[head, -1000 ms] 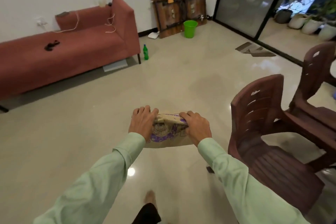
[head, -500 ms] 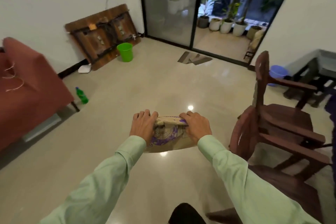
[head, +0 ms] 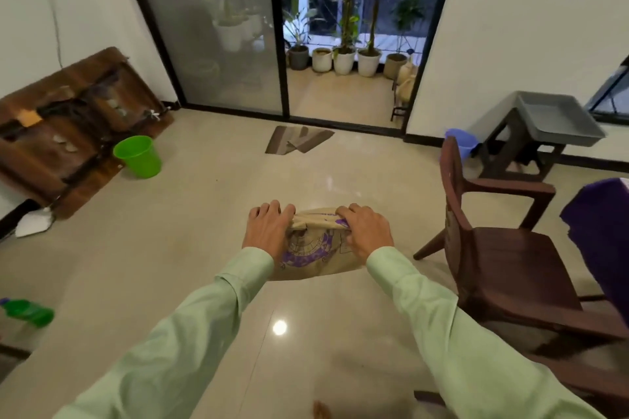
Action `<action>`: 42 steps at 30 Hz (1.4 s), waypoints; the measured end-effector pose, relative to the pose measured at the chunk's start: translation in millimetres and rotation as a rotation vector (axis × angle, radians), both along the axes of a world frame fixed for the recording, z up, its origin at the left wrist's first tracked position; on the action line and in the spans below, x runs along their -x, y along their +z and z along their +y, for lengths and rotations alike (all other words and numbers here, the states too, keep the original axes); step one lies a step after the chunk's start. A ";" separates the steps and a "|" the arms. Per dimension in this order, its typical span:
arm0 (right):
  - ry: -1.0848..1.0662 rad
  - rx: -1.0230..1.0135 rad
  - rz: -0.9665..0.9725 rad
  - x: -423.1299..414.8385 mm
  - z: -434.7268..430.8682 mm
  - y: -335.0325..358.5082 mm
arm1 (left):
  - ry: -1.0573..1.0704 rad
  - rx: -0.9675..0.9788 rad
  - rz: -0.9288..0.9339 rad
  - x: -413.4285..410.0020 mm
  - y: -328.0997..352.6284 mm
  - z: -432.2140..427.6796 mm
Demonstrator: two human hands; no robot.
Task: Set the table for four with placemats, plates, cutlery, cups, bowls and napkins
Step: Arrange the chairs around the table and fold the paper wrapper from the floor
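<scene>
I carry a folded bundle of tan placemats (head: pixel 315 250) with purple print in front of me, above the floor. My left hand (head: pixel 267 231) grips its left end with fingers curled over the top edge. My right hand (head: pixel 366 231) grips its right end the same way. A corner of a purple cloth (head: pixel 602 231) shows at the right edge; what lies under it is out of view.
A dark brown chair (head: pixel 493 248) stands close on my right. A green bucket (head: pixel 138 156) and a folded wooden table (head: pixel 68 133) are at the left wall. A grey tray (head: pixel 554 119) sits on a stool at the right. An open glass door leads to a balcony ahead.
My view has swung right, from the red sofa to the balcony door and the chair. Both hands keep the same hold on the placemat bundle.
</scene>
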State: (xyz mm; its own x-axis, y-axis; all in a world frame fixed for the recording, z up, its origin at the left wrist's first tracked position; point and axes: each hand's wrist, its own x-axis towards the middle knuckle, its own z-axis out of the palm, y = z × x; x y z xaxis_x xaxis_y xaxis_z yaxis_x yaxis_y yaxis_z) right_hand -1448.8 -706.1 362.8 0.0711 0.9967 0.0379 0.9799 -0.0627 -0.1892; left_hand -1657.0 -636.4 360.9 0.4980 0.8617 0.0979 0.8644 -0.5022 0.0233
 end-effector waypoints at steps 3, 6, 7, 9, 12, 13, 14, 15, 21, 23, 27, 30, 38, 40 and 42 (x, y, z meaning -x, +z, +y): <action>-0.073 -0.011 -0.023 -49.8 67.0 4.8 | -0.081 -0.021 -0.015 -56.8 4.3 81.9; -0.155 -0.007 -0.031 -97.0 128.0 -0.2 | -0.152 -0.024 -0.025 -110.6 -1.7 158.3; -0.182 -0.008 -0.030 -111.7 148.2 -4.1 | -0.181 -0.025 -0.023 -128.2 -5.9 183.4; -0.243 -0.008 -0.030 -144.7 194.0 -11.1 | -0.243 -0.027 -0.018 -169.6 -15.2 241.5; -0.346 0.005 -0.019 -190.6 259.9 -12.4 | -0.328 -0.005 -0.002 -227.3 -21.9 323.3; -0.387 0.001 -0.015 -207.9 283.9 -11.4 | -0.370 -0.002 0.015 -251.2 -19.5 353.9; -0.424 0.002 -0.013 -222.2 302.1 -9.4 | -0.407 -0.004 0.028 -270.9 -15.4 378.1; -0.450 -0.006 -0.011 -236.5 317.9 -5.5 | -0.441 -0.009 0.037 -289.7 -8.6 399.6; -0.630 -0.009 -0.017 -340.6 410.3 9.8 | -0.610 -0.026 0.027 -424.2 17.5 515.9; -0.674 -0.019 -0.019 -382.4 437.1 5.1 | -0.645 -0.025 0.016 -474.2 8.2 547.6; -0.755 -0.022 0.018 -473.7 479.0 -17.0 | -0.715 -0.005 0.011 -578.7 -14.9 597.9; -0.797 0.000 0.060 -548.1 507.7 -33.7 | -0.720 0.050 0.036 -657.5 -30.1 627.9; -0.855 0.032 0.081 -751.3 575.2 -41.1 | -0.808 0.099 0.073 -867.5 -38.3 699.1; -0.865 0.048 0.085 -791.3 588.7 -46.5 | -0.813 0.113 0.079 -910.5 -45.6 715.6; -0.866 0.080 0.087 -837.3 605.9 -57.6 | -0.820 0.129 0.091 -960.1 -57.7 733.6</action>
